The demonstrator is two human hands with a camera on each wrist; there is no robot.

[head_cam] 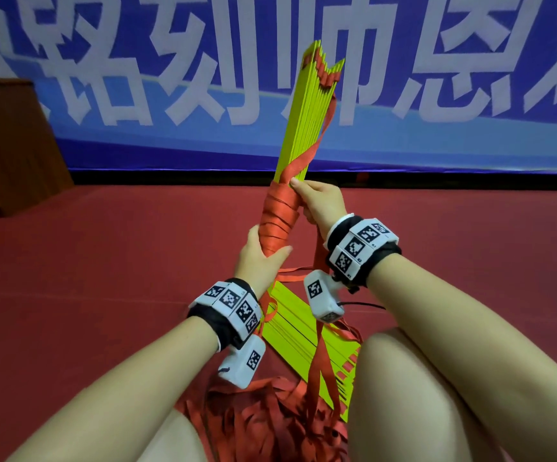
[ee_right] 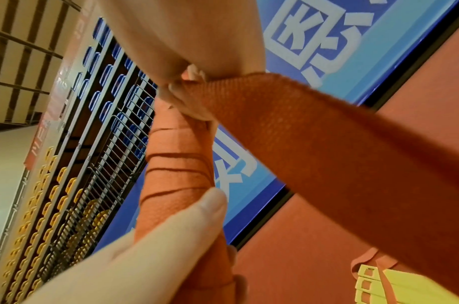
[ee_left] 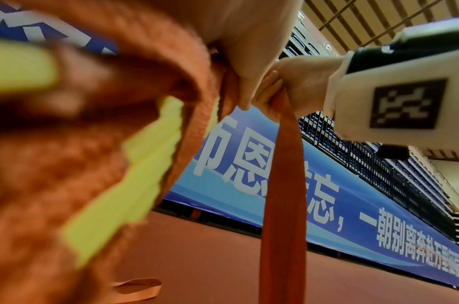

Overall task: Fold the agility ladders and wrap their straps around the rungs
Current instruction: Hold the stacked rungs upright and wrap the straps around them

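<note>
I hold a bundle of yellow-green rungs [head_cam: 300, 118] upright, leaning to the right. Red strap windings [head_cam: 277, 215] cover its lower part. My left hand [head_cam: 263, 253] grips the wrapped bottom end, with the thumb lying across it. At the top of the windings, my right hand [head_cam: 313, 198] pinches the loose red strap [ee_right: 301, 133] against the bundle. The strap's tail [ee_left: 283, 174] hangs down from that fist. The windings [ee_right: 179, 164] and my left thumb [ee_right: 197, 211] show close in the right wrist view. More strap runs up to the bundle's top [head_cam: 325, 70].
A second folded ladder [head_cam: 303, 331] lies on the red floor [head_cam: 103, 261] between my knees, with a heap of loose red strap [head_cam: 270, 421] in front of it. A blue banner [head_cam: 437, 95] runs along the back. A brown wooden block [head_cam: 10, 145] stands at far left.
</note>
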